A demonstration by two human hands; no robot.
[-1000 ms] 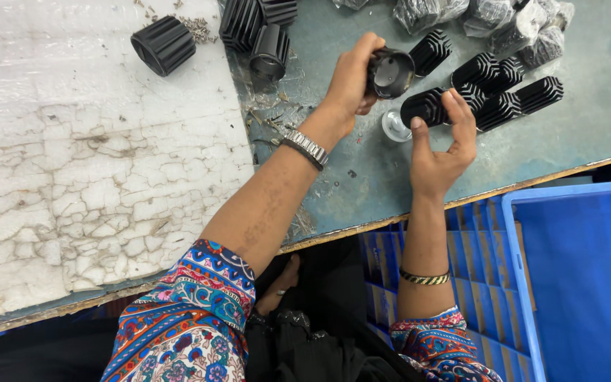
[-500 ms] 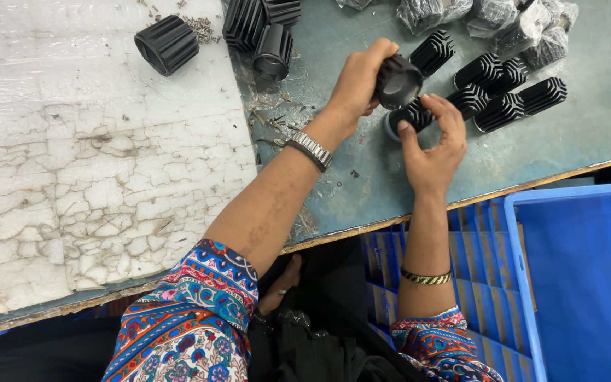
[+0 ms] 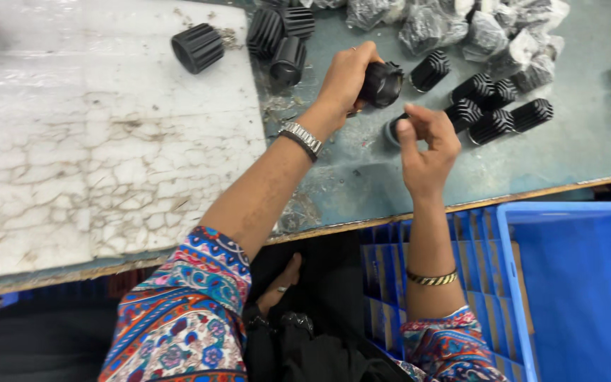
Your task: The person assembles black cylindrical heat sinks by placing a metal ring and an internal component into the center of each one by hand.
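Observation:
My left hand point(image 3: 344, 78) grips a black finned cylinder point(image 3: 383, 83) and holds it tilted just above the grey table point(image 3: 574, 152). Just below it, my right hand point(image 3: 429, 145) has its thumb and fingers pinched on a small round pale disc point(image 3: 390, 131) lying on the table. Most of the disc is hidden by the thumb. More black finned cylinders point(image 3: 503, 117) lie right behind my right hand's fingers.
Other finned cylinders lie at the top, one point(image 3: 198, 47) on the cracked white board point(image 3: 107, 155) and a few point(image 3: 284, 42) beside it. Plastic-wrapped parts point(image 3: 461, 28) are heaped at the far edge. A blue crate point(image 3: 581, 290) stands below the table's front edge.
My right hand let go of a finned cylinder, moved left and down onto the round disc, and closed on it. My left hand kept its cylinder almost still.

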